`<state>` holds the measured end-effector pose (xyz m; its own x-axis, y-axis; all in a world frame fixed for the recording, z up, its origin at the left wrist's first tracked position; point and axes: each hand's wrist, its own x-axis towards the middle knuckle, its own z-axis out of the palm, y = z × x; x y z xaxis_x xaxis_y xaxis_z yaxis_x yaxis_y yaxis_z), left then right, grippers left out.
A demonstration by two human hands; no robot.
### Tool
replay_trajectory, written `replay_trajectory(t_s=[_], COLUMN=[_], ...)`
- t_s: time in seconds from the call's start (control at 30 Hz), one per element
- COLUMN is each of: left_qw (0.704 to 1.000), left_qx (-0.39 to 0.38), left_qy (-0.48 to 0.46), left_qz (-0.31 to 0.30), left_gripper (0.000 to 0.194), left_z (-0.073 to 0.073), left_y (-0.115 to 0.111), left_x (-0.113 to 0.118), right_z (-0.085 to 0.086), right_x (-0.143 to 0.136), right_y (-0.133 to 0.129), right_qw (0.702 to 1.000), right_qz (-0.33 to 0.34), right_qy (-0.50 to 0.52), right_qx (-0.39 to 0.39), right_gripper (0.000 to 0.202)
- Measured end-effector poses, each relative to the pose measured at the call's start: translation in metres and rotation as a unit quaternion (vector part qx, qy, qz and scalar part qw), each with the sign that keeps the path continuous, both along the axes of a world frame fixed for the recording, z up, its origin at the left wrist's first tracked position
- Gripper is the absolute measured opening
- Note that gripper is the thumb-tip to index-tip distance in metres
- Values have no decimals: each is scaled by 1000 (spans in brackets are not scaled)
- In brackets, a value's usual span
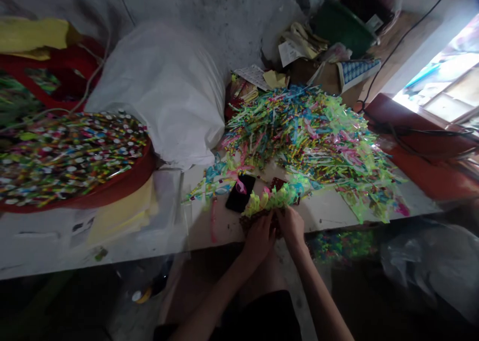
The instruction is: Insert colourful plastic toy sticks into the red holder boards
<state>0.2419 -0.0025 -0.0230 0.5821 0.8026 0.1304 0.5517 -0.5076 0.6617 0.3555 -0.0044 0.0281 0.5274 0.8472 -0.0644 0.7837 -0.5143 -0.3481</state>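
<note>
Just right of the black flat thing (235, 199), left hand (259, 237) and right hand (292, 227) close in on the brown patterned piece (247, 222), green tufts (279, 197) along it. Fingers bent, nearly meeting; what they pinch, can't tell. Looks like close edge work, calling for small, even finger pressure next. Shiny heap (299, 131) beyond, to the black thing's right.

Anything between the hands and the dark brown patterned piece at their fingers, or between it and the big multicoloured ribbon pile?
Nothing visible blocks the left hand or right hand; both touch the dark brown patterned piece. Toward the multicoloured ribbon pile, a small dark red card-like piece lies between; the flat black slab sits left.
</note>
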Motion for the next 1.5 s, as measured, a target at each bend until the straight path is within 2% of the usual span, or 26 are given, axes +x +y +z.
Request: replay_trajectory(t_s=[0.1,0.17,0.23,0.27,0.37,0.4,0.47,0.53,0.63,0.7,0.83,0.9,0.97,1.03,1.13,1.23,1.37,1.5], left_qw=[999,997,993,989,956,947,941,939,921,914,945,963,978,985,987,987,993,997], left_qx=[2,7,7,4,14,28,40,0,-86,-89,-51,-42,-33,-13,20,40,53,40], left_qy=[-42,-79,-94,-85,4,43,114,167,229,255,219,192,167,150,143,146,109,40], left_qz=[2,17,69,119,293,317,317,300,303,301,238,184,124,86,71,55,9,44], left_gripper=[44,37,25,19,15,16,19,16,19,21,17,19,23,25,24,22,24,40], left_z=[5,9,11,11,4,2,0,4,26,47,88,105,117,124,123,118,121,126], left_y=[-4,-6,-5,-3,14,22,35,43,37,23,-5,-15,-23,-28,-31,-28,-22,-17], left_x=[-3,-16,-39,-54,-99,-111,-126,-130,-137,-151,-194,-206,-206,-198,-181,-162,-136,-115], right_z=[-7,-14,-21,-24,-30,-32,-35,-39,-42,-40,-27,-18,-11,-5,2,1,-6,-12], right_x=[0,0,1,1,-1,-4,-13,-25,-47,-62,-92,-107,-117,-120,-112,-96,-73,-43], right_y=[-5,-13,-24,-30,-44,-47,-49,-48,-44,-42,-37,-34,-34,-38,-51,-65,-70,-60], right_qw=[1000,999,998,998,996,996,992,984,960,944,911,892,880,874,876,895,913,922], right_qz=[8,16,14,10,12,19,51,104,212,274,367,408,430,441,428,384,326,238], right_qy=[-9,-13,-11,-7,17,26,42,61,91,95,98,111,125,144,185,202,211,236], right_qx=[15,36,59,67,83,89,105,130,160,160,159,161,158,145,123,107,123,195], right_gripper=[33,40,46,49,54,54,52,47,33,34,49,48,33,22,29,35,21,23])
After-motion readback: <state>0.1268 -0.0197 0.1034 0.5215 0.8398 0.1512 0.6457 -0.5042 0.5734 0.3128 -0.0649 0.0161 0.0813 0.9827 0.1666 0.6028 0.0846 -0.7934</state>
